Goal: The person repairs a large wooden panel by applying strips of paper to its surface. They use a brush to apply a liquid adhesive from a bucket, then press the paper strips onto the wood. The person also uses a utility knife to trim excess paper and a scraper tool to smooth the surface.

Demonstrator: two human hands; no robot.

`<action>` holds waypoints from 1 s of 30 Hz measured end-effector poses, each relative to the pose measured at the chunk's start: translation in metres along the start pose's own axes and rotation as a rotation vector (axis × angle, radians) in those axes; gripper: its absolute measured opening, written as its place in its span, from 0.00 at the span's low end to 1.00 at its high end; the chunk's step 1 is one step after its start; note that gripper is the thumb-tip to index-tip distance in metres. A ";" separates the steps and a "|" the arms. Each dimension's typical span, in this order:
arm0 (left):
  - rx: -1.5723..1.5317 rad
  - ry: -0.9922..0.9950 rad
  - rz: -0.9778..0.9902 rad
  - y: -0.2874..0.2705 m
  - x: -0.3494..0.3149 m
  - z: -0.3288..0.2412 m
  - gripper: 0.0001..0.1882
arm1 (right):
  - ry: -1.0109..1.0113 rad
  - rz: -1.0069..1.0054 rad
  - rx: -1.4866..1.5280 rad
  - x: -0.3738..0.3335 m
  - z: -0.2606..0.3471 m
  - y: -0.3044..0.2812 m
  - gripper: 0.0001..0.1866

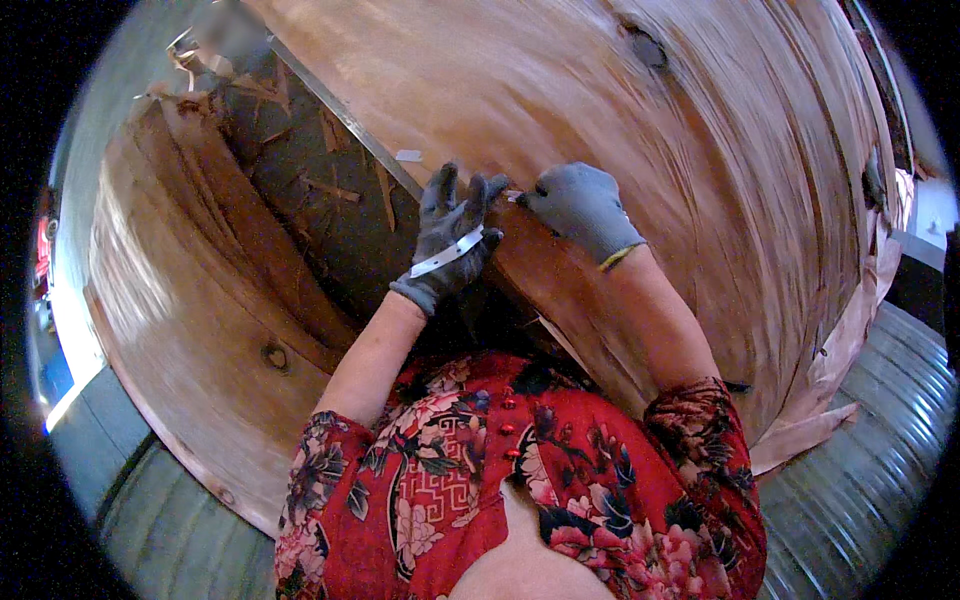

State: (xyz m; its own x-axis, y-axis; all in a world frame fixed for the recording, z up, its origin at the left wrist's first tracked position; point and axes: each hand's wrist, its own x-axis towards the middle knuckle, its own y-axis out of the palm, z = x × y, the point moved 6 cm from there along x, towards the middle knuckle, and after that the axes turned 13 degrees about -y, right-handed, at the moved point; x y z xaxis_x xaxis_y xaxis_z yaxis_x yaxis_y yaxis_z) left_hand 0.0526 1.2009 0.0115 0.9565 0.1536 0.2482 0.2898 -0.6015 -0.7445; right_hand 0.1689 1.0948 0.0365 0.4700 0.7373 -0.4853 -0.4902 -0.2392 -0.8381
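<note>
The left hand (pixel 455 235), in a grey glove with a white dotted strip (pixel 447 252) across it, is partly open, its fingers loosely bent and spread; whether the fingers have hold of anything, I cannot tell. Just to its right, across a narrow gap, the right hand (pixel 580 205) is curled in, fingertips at a small white piece (pixel 513 197) on the large brown wood sheet (pixel 720 200); whether they grip or press it cannot be told. That sheet lies beneath the right hand, and the left hand is at its border. Another white scrap (pixel 408 156) lies near this border, just beyond the left fingers. From there a straight grey edge (pixel 345 117) runs to the upper left, along a dark gap (pixel 300 165) strewn with brown splinters (pixel 335 190). The gap is broad there and narrows toward the red flowered shirt (pixel 470 450). Across it, a second wood sheet (pixel 190 320) bows outward to the left. Rightward, the larger sheet spreads wide to a ragged rim with a torn strip (pixel 808 438), above a ribbed grey surface (pixel 870 480).
</note>
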 end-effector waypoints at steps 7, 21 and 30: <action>0.236 -0.088 0.132 0.023 -0.019 -0.021 0.34 | 0.029 -0.034 -0.071 -0.003 -0.001 -0.010 0.12; 0.454 -0.160 0.075 0.034 0.000 0.001 0.30 | 0.068 -0.143 -0.001 -0.042 0.019 0.010 0.09; -0.058 0.017 0.035 -0.014 -0.011 0.010 0.39 | 0.031 -0.635 0.207 -0.215 -0.052 0.022 0.20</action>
State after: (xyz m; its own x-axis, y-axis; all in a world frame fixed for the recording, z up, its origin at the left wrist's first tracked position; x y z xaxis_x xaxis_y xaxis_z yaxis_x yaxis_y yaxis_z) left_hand 0.0379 1.2157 0.0129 0.9650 0.1188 0.2337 0.2535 -0.6509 -0.7156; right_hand 0.0948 0.8980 0.1092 0.7330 0.6758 0.0769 -0.2410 0.3638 -0.8998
